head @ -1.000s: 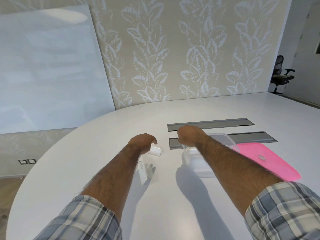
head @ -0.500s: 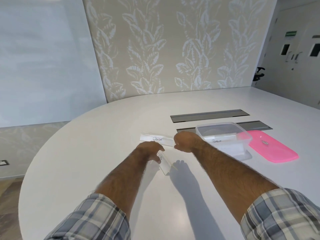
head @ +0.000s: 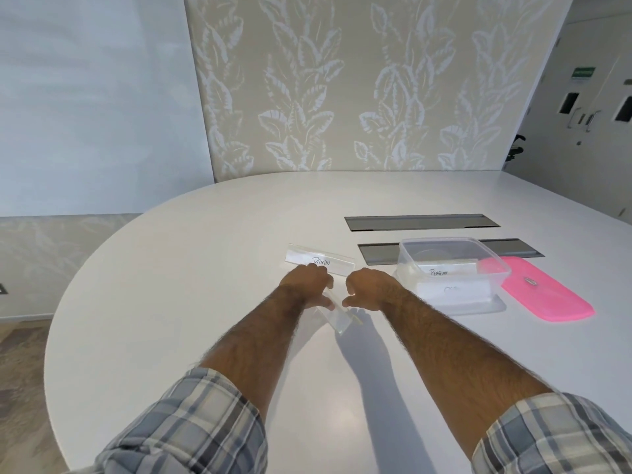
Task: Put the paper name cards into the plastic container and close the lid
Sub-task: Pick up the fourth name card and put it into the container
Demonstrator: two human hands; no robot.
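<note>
White table (head: 171, 336) under me, and both hands meet at a clear card holder (head: 338, 318) tilted up off it. My left hand (head: 306, 285) curls round its left side, and my right hand (head: 371, 289) is curled opposite, thumb at its edge, though a real grip is hard to tell. Just past my knuckles lies the Panda card (head: 321, 263); further right the plastic container (head: 444, 239) stands open with the Penguin card (head: 439, 271) inside, the pink lid (head: 554, 299) flat beside it.
</note>
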